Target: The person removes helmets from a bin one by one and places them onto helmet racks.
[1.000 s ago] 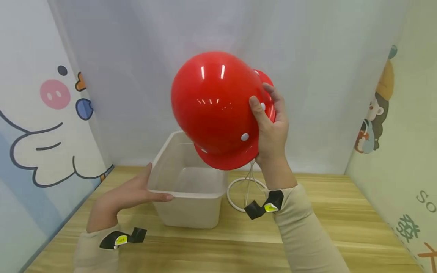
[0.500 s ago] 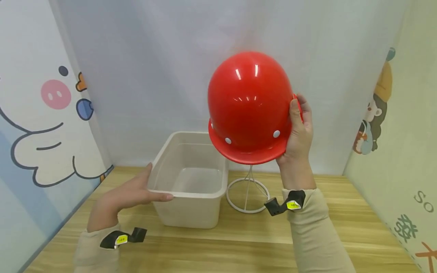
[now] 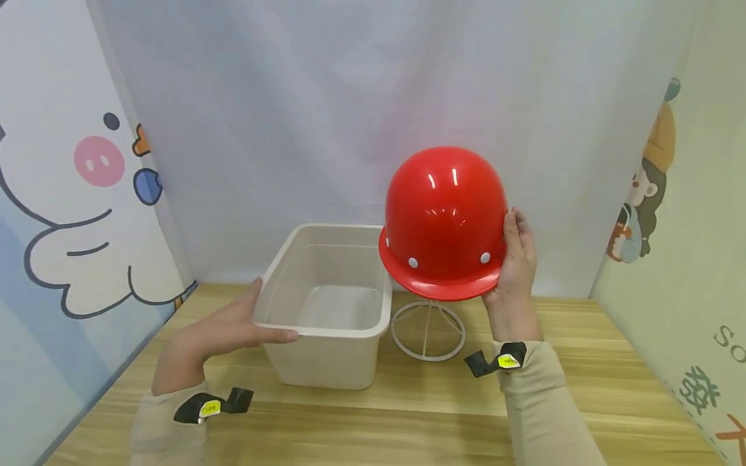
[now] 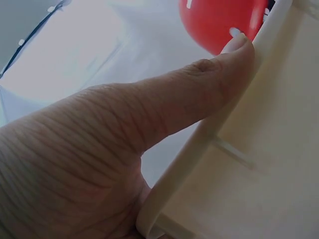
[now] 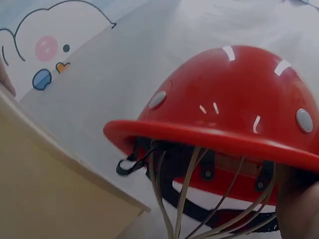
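A red hard hat with white rivets sits over the top of a white wire stand, whose wires rise into the shell in the right wrist view. My right hand grips the hat at its right side, thumb toward me. Underneath, its dark harness shows beside the wires. To the left is a beige plastic bin. My left hand spans its near left corner, thumb straight along the front just below the rim, the other fingers mostly hidden on the left side.
The wood-grain table carries the bin and the stand's ring base, close side by side. A pale curtain hangs behind. Cartoon-printed panels flank the table on both sides.
My right hand has carried the hard hat rightward, turned it more upright, and lowered it over the wire stand. The left hand stays at the bin's corner.
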`<state>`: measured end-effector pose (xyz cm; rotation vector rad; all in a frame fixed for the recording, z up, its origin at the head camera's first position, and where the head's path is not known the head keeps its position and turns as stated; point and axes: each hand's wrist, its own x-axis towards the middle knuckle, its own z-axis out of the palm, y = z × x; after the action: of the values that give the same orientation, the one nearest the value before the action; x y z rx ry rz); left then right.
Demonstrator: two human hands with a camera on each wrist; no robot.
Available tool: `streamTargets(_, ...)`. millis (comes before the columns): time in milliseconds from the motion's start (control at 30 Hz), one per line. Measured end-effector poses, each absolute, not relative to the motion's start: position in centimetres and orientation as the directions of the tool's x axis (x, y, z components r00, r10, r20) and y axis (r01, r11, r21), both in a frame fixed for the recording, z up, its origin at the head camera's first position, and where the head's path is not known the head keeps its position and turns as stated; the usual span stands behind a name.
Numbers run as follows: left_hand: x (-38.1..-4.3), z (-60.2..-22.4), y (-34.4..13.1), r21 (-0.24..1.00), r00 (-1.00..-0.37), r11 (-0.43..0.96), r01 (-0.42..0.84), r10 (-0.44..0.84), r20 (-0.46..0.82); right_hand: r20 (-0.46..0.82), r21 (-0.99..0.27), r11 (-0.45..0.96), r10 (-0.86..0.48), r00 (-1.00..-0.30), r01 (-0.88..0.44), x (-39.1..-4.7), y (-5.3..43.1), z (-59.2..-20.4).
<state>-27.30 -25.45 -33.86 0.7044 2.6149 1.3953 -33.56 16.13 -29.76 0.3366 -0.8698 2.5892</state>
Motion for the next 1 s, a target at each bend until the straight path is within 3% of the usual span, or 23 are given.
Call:
streamTargets(567, -27.1, -33.6, -24.9, 0.798, -0.861, 0.444, 0.407, 0.478, 0.174, 0.385, -0.628, -0.618, 0.281, -0.879, -0.473, -33.5, 16.6, -32.6)
streamTargets(1000, -27.2, -33.6, -25.0, 0.817, -0.852, 0.409, 0.407, 0.493, 0.177, 0.414, -0.639, -0.626, 0.211, -0.885, -0.448, -33.6, 16.8, -33.5)
